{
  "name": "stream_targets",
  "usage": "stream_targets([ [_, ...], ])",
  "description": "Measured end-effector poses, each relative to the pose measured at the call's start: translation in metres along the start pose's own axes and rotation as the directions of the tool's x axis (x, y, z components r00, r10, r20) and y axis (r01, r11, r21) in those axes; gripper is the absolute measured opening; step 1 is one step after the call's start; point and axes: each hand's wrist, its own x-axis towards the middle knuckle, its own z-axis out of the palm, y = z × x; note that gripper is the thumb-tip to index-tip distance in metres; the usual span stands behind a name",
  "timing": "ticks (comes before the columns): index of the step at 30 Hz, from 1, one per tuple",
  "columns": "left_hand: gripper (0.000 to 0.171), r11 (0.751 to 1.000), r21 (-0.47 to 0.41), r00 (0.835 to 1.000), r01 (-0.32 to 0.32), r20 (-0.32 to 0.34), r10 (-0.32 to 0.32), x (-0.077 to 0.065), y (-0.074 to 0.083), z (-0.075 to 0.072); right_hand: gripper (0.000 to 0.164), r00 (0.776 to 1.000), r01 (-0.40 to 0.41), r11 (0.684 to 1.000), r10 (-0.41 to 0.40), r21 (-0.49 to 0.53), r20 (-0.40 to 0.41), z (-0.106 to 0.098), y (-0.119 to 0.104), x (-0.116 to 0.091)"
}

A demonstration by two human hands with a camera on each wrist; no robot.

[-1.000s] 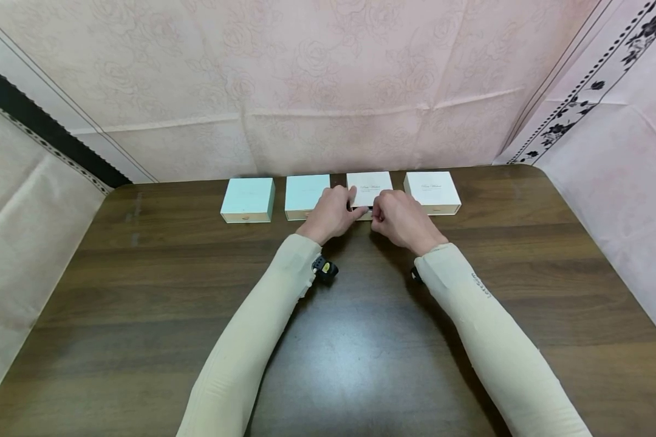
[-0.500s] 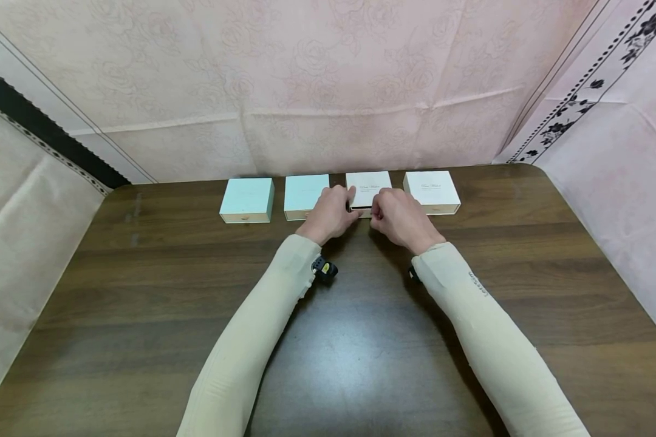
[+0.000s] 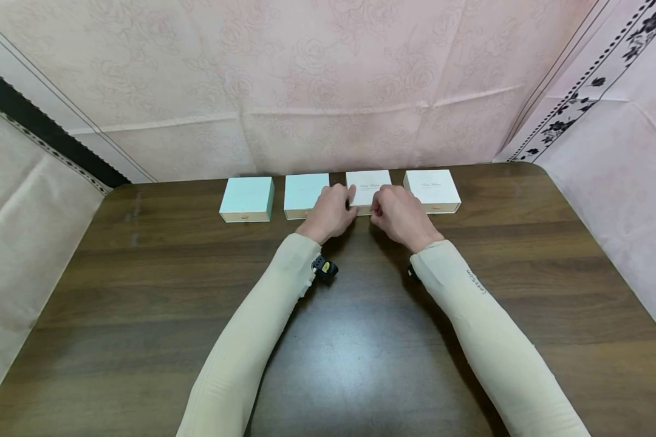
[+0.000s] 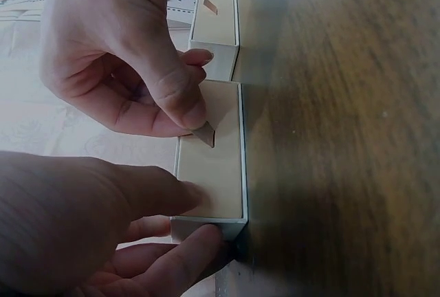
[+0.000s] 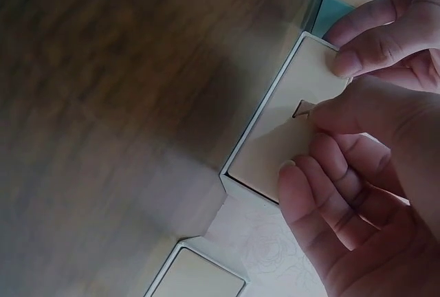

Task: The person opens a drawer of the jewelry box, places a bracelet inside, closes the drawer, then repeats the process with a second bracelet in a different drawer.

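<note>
A small white drawer box (image 3: 367,182), third from the left in a row, has both hands at its front. My left hand (image 3: 330,213) holds its left end, the thumb against the beige drawer front (image 4: 220,187) and the fingers at the side wall. With thumb and finger my right hand (image 3: 401,217) pinches the short pull tab (image 5: 303,109) in the middle of that front. The drawer sits flush inside its sleeve in both wrist views.
Two pale mint boxes, one at the far left (image 3: 247,195) and one beside it (image 3: 303,189), stand left of the hands. Another white box (image 3: 432,187) stands to the right. All are along the back edge of the brown wooden table (image 3: 142,303), before a pink patterned cloth (image 3: 328,79).
The drawer of the third box has slid back into its sleeve; the dark gap at its front has gone. The left thumb and right hand shifted slightly with it.
</note>
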Motion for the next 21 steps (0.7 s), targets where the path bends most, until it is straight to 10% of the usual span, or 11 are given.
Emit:
stream_targets([
  [21, 0.045, 1.000, 0.003, 1.000, -0.026, -0.015, 0.026, 0.000, -0.001, 0.001, 0.008, 0.992, -0.116, 0.993, 0.116, -0.001, -0.052, -0.006, 0.013, -0.004],
])
